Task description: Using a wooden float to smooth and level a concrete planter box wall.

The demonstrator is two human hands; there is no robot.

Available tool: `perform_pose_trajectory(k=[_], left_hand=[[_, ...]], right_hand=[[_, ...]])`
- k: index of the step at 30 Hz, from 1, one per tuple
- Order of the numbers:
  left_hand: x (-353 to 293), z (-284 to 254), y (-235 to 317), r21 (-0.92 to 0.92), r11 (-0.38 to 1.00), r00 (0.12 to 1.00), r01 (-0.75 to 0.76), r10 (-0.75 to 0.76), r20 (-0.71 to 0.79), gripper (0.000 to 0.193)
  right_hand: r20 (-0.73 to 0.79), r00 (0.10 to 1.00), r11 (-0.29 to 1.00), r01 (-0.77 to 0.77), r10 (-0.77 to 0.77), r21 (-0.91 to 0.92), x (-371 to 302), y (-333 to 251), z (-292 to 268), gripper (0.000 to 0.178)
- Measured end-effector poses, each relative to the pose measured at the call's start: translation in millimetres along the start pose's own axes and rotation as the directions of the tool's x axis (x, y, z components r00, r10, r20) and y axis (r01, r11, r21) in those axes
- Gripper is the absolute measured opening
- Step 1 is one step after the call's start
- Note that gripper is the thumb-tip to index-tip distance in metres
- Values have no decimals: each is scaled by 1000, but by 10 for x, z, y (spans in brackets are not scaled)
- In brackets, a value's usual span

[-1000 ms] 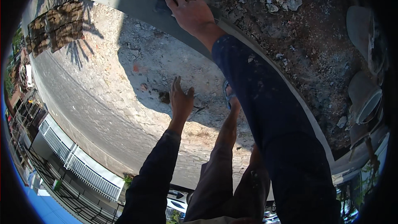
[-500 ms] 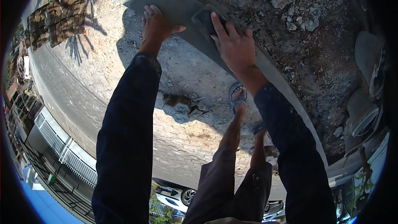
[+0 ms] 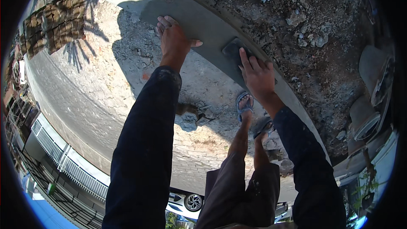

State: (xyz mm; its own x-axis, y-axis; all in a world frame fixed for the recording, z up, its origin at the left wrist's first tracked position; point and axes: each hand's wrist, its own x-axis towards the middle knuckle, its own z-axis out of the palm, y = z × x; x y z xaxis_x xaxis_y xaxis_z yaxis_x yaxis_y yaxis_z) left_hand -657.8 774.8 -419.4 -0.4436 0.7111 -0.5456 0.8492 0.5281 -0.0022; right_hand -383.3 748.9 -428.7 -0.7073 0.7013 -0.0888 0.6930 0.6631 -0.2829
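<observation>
A smooth grey concrete kerb curves from the upper middle down to the right. My right hand grips a dark rectangular hand float, which lies flat against the kerb's top; its handle is hidden under my fingers, with the index finger stretched forward. Farther up, my left hand rests on the kerb's near edge. Its thumb sticks out to the side and nothing shows in it.
Rough soil with stone lumps borders the kerb's far side. My sandalled foot stands near it on dusty paving. A broken hole with a concrete chunk lies to the left. Stacked blocks stand far left; concrete pipes lie at right.
My right hand and the float have slid along the kerb toward me and to the right. My left hand has shifted right on the kerb's edge. The view has moved slightly.
</observation>
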Motion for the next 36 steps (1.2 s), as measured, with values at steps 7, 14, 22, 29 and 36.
perform_pose_trajectory(k=[7,14,22,29,36], left_hand=[[31,25,138,-5,1000,1000,20,-20,3,138],[5,37,-53,26,1000,1000,16,-16,-23,139],[23,94,102,17,1000,1000,-13,13,-9,139],[21,68,-19,-3,1000,1000,-5,5,-21,138],[73,94,-10,42,999,1000,2,-2,-11,139]], right_hand=[[-309,951,1000,29,-24,12,1665,-250,136,55],[26,998,998,-55,56,-17,-457,32,154,62],[-279,960,999,-16,6,-33,1140,-165,255,57],[5,990,989,-143,143,-31,-999,231,142,65],[-227,970,996,-77,85,46,121,7,-11,60]])
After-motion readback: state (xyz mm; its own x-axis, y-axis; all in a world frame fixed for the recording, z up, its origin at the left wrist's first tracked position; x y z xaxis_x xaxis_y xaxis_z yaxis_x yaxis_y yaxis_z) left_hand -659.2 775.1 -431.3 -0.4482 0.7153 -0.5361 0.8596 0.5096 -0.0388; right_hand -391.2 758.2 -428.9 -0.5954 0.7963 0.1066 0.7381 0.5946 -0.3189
